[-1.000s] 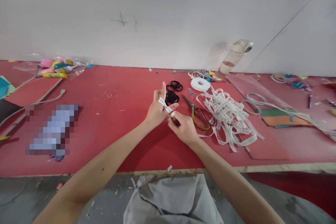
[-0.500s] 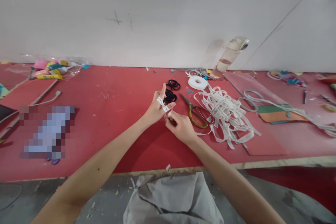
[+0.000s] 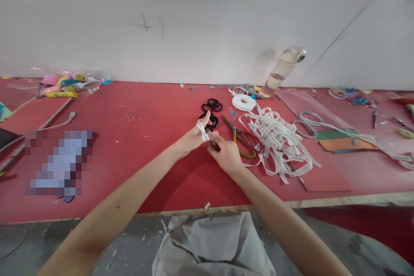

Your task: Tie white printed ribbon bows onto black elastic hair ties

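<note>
A short length of white ribbon [image 3: 203,132] with dark print lies across my left hand [image 3: 194,137], between its raised finger and its thumb. That hand is partly closed around the ribbon. My right hand [image 3: 228,154] meets it from the right, its fingers pinched at the ribbon's lower end; the fingertips are partly hidden. Just beyond the hands lie black elastic rings [image 3: 211,105] in two small groups, the nearer one partly covered by my left hand. To the right rest open scissors [image 3: 241,136] with yellow and red handles, beside a tangled pile of printed ribbon [image 3: 278,138].
A white ribbon roll [image 3: 243,102] and a tilted clear bottle [image 3: 280,71] stand toward the wall. Cables [image 3: 343,125] and coloured sheets [image 3: 344,140] lie at the right. A blurred-out object [image 3: 63,161] and a plastic bag of coloured items [image 3: 64,84] are at the left.
My left hand has shifted slightly right and turned, its raised finger now leaning toward the right. My right fingers have closed in against the left hand at the ribbon.
</note>
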Action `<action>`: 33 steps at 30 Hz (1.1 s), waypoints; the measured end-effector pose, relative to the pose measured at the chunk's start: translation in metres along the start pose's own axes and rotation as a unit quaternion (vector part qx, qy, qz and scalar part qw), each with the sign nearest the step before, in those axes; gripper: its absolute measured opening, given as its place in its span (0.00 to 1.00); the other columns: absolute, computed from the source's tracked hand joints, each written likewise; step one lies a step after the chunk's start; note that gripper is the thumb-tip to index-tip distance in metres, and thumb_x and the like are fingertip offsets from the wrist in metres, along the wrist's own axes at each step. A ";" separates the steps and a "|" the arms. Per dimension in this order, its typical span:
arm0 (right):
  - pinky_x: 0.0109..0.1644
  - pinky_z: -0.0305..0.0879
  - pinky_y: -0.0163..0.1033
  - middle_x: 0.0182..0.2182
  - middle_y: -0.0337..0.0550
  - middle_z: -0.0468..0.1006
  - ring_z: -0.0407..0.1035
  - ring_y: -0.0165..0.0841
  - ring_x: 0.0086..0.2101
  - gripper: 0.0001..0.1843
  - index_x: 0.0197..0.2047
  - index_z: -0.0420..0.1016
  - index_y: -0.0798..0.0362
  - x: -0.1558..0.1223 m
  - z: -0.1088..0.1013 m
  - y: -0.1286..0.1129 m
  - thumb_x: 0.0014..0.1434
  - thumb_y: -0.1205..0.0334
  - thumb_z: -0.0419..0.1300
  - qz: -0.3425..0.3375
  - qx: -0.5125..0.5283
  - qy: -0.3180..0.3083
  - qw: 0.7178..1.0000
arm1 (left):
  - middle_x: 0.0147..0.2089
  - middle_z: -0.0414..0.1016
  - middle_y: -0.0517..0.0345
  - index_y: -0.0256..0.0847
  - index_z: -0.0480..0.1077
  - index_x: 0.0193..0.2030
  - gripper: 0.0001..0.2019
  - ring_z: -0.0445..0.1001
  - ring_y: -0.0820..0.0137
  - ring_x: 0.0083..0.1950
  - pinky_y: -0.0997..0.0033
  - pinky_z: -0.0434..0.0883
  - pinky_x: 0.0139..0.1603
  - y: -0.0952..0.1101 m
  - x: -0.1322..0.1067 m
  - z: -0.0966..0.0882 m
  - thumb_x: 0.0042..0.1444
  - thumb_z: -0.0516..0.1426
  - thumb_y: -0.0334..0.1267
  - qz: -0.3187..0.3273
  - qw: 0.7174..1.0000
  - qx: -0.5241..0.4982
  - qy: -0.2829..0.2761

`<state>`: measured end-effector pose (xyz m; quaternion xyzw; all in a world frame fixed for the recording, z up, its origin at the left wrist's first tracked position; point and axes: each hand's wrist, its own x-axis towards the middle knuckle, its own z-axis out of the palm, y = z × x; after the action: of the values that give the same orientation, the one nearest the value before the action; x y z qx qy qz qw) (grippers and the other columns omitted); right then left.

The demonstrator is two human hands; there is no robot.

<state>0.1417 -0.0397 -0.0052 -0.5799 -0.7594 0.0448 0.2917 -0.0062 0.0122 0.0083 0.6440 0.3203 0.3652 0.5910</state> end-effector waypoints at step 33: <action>0.18 0.38 0.28 0.16 0.28 0.55 0.45 0.17 0.15 0.18 0.25 0.66 0.55 0.009 -0.018 0.000 0.52 0.53 0.67 0.201 0.625 -0.130 0.743 | 0.57 0.63 0.44 0.49 0.30 0.74 0.38 0.67 0.61 0.53 0.57 0.65 0.55 0.009 -0.008 -0.006 0.64 0.45 0.57 0.176 0.915 0.350 -0.096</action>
<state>0.1491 -0.0366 0.0126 -0.3957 -0.4578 0.6416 0.4713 -0.0158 0.0080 0.0163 0.8875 0.2506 0.2647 0.2819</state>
